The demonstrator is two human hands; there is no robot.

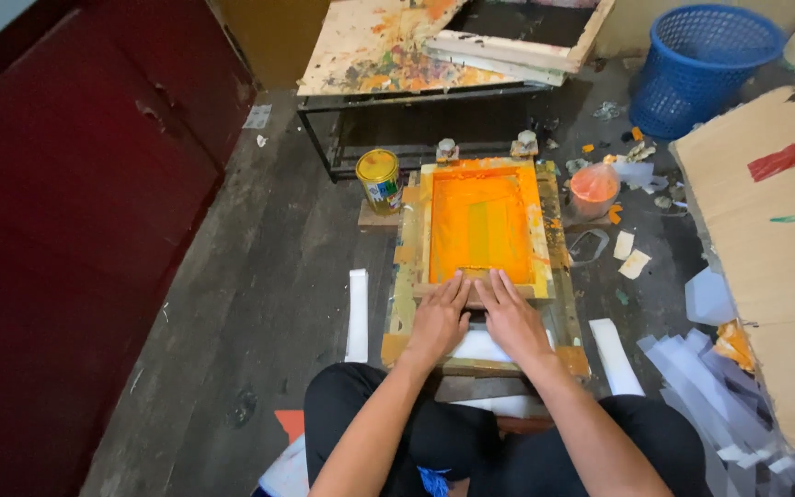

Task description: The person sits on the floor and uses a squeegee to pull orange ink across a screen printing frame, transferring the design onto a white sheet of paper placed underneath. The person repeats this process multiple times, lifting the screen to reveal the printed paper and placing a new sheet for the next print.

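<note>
Head view: both forearms reach straight forward from the lap, toward 12 o'clock. The left hand (437,320) and right hand (511,317) lie flat, palms down, side by side, fingers together and extended, each grip released, fingertips pressing the near wooden edge of the orange-inked printing screen frame (480,228) on the floor. A yellow paint can (379,180) stands at the frame's 10 o'clock; an orange-filled cup (593,189) at 2 o'clock.

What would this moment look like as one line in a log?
left hand: flat on screen frame's near edge | right hand: beside it, same edge | screen frame: orange ink inside | can: left of frame
</note>
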